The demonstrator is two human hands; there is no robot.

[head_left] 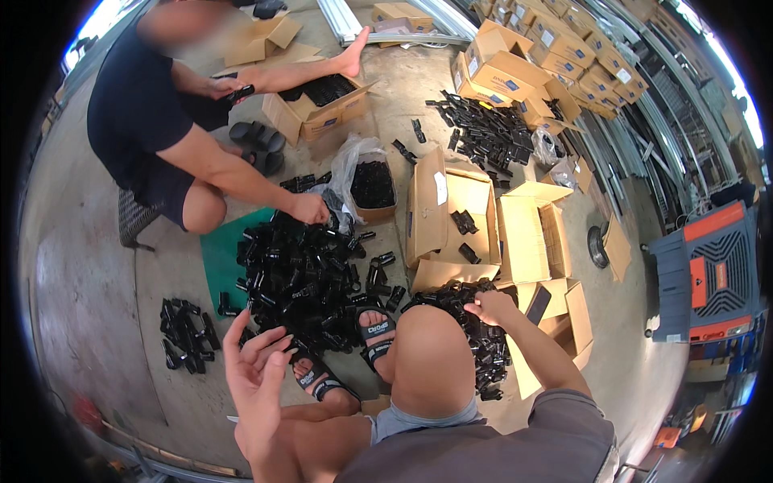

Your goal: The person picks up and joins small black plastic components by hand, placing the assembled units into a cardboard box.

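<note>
On the concrete floor, between the wearer's knees and a second person seated opposite, a large heap of black plastic fittings is spread over a green mat. The left hand is raised above the near edge of that heap, palm turned inward, fingers spread and loosely curled; nothing is seen gripped in it. The right hand is reached forward past the right knee and set down on a smaller mound of the same fittings lying against the open cardboard boxes; its fingers are bent down into the pieces, but whether one is actually pinched cannot be told. The right hand is thus the one in contact with fittings, the mound lying directly under and just behind its fingertips, while the large heap lies ahead of and a little to the right of the left hand, apart from it. The fittings lie jumbled, with no common long axis. A small separate cluster of fittings is seen well to the left. Across the heap, the other person's hand is rested on its far edge beside a clear plastic bag, and a sandalled foot is planted at the near edge
</note>
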